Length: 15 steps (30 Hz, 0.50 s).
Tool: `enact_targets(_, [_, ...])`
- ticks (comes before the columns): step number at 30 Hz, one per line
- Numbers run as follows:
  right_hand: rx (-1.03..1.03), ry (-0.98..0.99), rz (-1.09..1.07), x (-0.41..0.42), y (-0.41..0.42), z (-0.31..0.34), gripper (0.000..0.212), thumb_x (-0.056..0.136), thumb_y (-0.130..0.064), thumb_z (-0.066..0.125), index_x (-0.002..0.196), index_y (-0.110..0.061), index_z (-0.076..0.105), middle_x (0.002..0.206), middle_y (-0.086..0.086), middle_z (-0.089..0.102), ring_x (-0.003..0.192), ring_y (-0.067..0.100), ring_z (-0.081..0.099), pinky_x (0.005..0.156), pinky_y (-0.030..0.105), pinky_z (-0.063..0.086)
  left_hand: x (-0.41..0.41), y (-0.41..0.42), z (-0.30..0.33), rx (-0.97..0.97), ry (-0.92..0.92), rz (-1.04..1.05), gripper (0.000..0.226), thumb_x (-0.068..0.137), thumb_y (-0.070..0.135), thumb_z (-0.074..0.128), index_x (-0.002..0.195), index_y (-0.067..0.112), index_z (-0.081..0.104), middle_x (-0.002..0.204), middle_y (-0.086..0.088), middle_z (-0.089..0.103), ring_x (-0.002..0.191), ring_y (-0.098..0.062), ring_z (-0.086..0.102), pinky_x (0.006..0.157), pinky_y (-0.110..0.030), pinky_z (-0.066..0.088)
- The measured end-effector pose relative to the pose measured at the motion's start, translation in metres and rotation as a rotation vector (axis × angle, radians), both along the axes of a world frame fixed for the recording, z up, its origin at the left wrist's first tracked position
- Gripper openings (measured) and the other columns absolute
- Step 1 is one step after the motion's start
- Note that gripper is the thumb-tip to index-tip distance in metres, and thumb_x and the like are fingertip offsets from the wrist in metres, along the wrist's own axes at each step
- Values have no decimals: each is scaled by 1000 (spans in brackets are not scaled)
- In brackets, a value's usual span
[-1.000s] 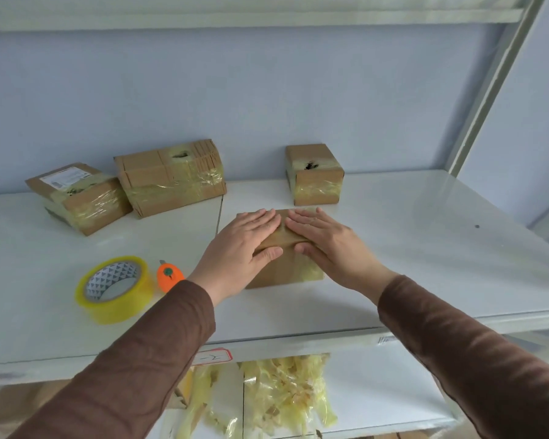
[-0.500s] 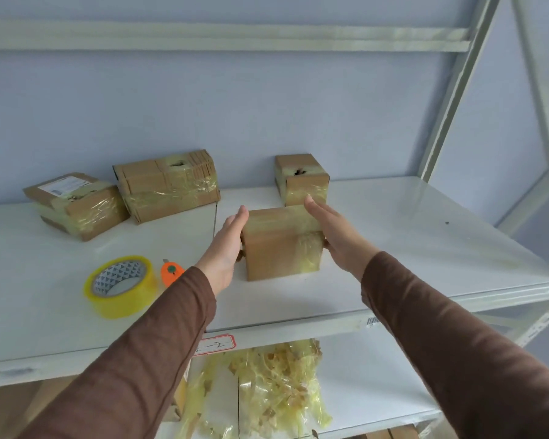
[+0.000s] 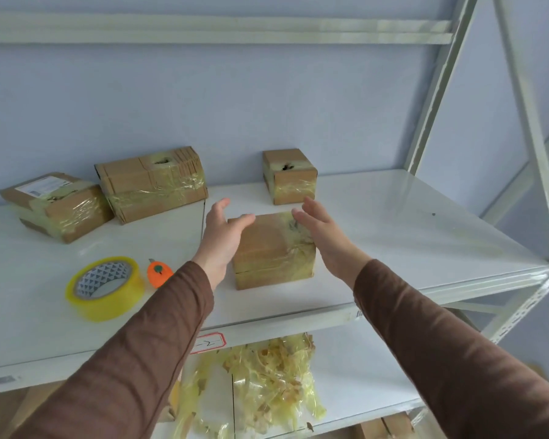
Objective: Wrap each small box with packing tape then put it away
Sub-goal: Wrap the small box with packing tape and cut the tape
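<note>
A small cardboard box [image 3: 274,251], squarish and banded with glossy, wrinkled yellowish tape, stands at the centre of the frame on a smooth white metal shelf [image 3: 409,236], a little back from the shelf's front edge. The left hand [image 3: 221,236] lies against its left side with relaxed, slightly spread fingers, the thumb reaching over the top left corner; the right hand [image 3: 325,237] is at the right side with straight fingers held close together, and whether it touches the cardboard cannot be told.

Behind, near the pale blue wall, sit three more taped boxes: a cube [image 3: 289,175] just above centre, a wide flat one [image 3: 151,183] leaning at upper left of centre, and a low one with a white label [image 3: 56,205] at far left. At lower left lie a roll of clear yellow tape [image 3: 103,286] with a patterned core and, just beside it, a small orange cutter [image 3: 159,273].

The shelf's right half is bare and glossy out to its angled upright. Crumpled tape scraps [image 3: 267,381] heap on the shelf below.
</note>
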State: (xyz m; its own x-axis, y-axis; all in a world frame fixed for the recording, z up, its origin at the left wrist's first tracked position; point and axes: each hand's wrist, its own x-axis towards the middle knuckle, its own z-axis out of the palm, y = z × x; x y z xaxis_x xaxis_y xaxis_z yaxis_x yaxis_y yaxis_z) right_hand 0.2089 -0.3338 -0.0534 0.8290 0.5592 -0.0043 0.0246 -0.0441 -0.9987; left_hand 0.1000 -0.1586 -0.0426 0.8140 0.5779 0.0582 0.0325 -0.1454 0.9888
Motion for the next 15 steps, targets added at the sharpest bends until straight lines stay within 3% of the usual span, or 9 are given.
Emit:
enact_targets(3, [-79,80,-28,-4,10,0,83,95,-48,68,162,-27,23,159,1,39,140,23,47,115,37,39,8,-7,-5,-79,97,-13,78,90,41,76,153,27,33,158,-2,36,142,-23,43,109,-34,34])
enact_targets(6, [-58,97,-72,-6,18,-4,72,94,-34,73,155,-24,36,134,7,60,112,28,68,98,51,56,13,-8,-15,-87,100,46,55,85,35,82,130,29,50,130,-6,61,110,-25,67,99,-51,55])
enact_targets(10, [-32,112,-98,-1,22,-8,60,93,-25,74,145,-21,45,119,10,67,102,32,72,88,53,61,19,-3,-18,-112,81,68,46,84,31,82,120,29,54,117,-5,66,98,-24,71,90,-51,59])
enact_targets(15, [-21,138,-85,-2,18,-14,55,96,-29,71,145,-25,45,119,9,66,99,30,72,88,51,61,17,-8,-24,-149,58,73,43,89,28,78,124,30,54,121,-4,63,97,-21,69,86,-44,59])
